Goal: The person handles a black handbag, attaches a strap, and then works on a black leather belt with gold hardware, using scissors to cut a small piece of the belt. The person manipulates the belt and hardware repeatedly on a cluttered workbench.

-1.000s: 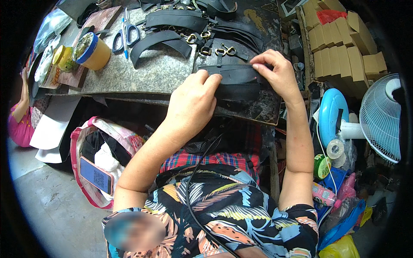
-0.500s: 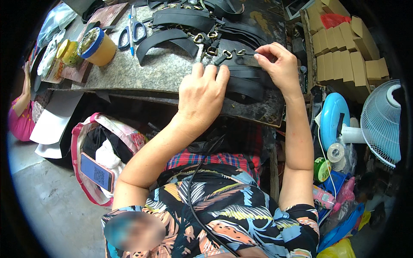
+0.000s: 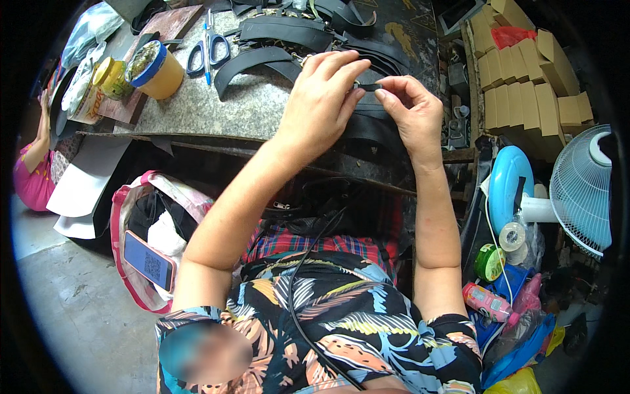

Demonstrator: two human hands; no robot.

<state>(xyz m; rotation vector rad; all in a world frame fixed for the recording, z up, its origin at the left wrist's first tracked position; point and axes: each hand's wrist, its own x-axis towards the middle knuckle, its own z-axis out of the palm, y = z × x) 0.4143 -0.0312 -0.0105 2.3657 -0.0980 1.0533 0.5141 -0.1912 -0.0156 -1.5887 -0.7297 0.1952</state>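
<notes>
Head: both hands [image 3: 367,105] pinch strap [image 3: 369,87].

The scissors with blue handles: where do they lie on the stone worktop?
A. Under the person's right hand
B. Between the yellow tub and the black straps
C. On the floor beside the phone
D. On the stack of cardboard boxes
B: the scissors lie on the worktop, right of the yellow tub and left of the black straps.

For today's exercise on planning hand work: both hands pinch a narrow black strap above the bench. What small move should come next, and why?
Probably pull the narrow black strap taut: the left hand and right hand each pinch it, close together, above the black strap pile.
</notes>
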